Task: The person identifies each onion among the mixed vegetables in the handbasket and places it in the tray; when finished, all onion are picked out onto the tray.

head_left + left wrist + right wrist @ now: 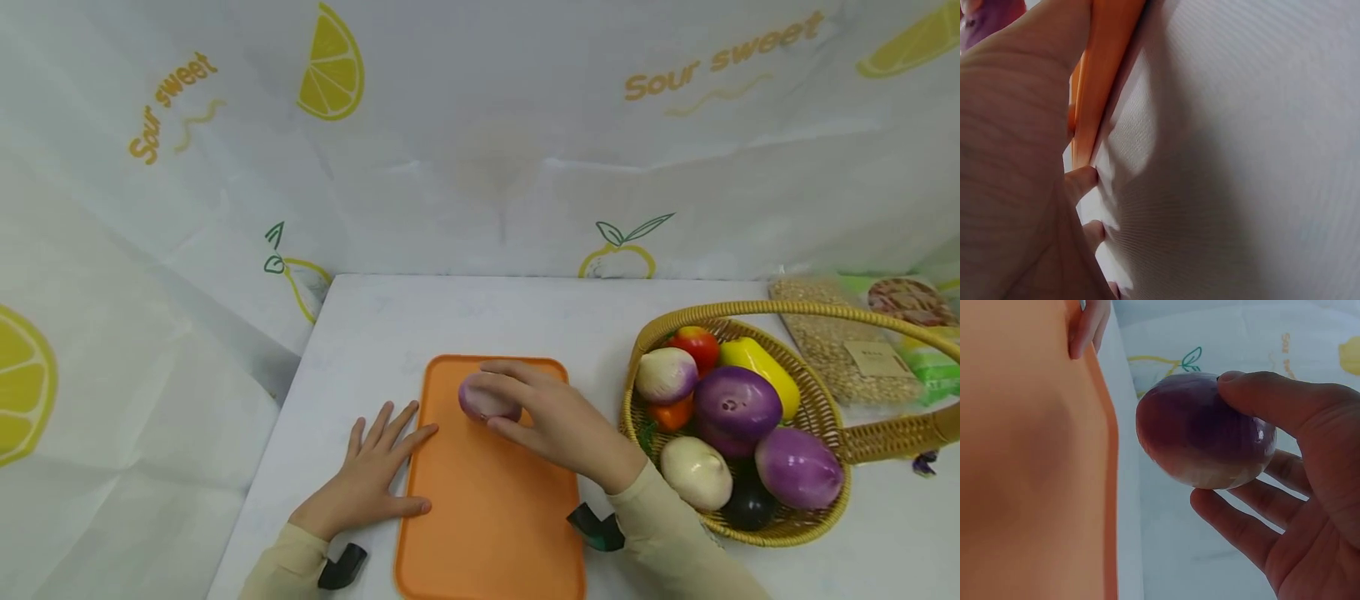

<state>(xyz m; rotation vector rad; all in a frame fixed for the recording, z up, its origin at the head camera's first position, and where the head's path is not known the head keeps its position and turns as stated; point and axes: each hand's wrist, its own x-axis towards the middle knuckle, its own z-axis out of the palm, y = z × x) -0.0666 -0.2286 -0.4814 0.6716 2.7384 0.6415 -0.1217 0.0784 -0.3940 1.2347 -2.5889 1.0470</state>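
White cloth [487, 100] printed with yellow lemons and the words "Sour sweet" hangs behind a white table [375, 325]. Over the far half of an orange tray [487, 533], a purple-and-white turnip [1200, 434] is clamped in the right hand [555, 425], the thumb on one side and the fingers on the other. Its body is rounded and a little longer than it is thick; in the right wrist view the long axis runs across the picture, purple flank up and pale flank down by the fingertips. Which end bears the root, I cannot tell. At the tray's left edge, the left hand [375, 479] lies with its fingers spread apart and grips nothing, thumb and forefinger reaching over the rim. Well to the right stands a wicker basket [817, 521], its handle arching toward the right. It holds a red tomato [693, 350], a yellow pepper [757, 375], a purple-and-pale vegetable [666, 375], a deep purple one [737, 402], a creamy white one [696, 473], a violet one [798, 468] and a black one [750, 504]. Beyond the basket lies a clear bag of pale grains [813, 354], beside a green packet [933, 362].
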